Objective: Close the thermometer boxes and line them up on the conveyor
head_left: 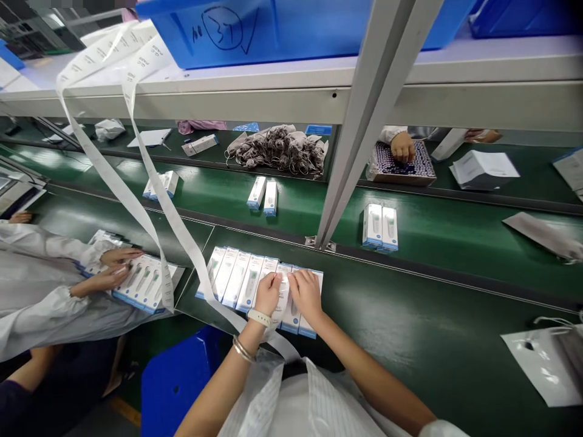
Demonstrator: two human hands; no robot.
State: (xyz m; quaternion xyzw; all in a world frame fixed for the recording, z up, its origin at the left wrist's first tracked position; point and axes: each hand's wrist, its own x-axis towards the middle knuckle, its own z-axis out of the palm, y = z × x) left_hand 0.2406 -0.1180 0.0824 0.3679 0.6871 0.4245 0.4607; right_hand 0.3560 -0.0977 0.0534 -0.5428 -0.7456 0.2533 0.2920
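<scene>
A row of several white and blue boxes, each printed with a device that looks like a thermometer, lies side by side on the green bench. Over the right part of this row, my left hand is closed, thumb and fingertips together at a box's upper end. My right hand sits close beside it, fingers curled over the neighbouring boxes. Whatever is pinched between the fingertips is too small or hidden to name. A long white strip of printed labels hangs from the shelf, crosses the row's left end and runs under my left wrist.
Pairs of boxes stand on the green conveyor beyond a metal post. To the left, a co-worker's hands touch another box row. Blue bins sit on the overhead shelf. Grey pouches are heaped across the line.
</scene>
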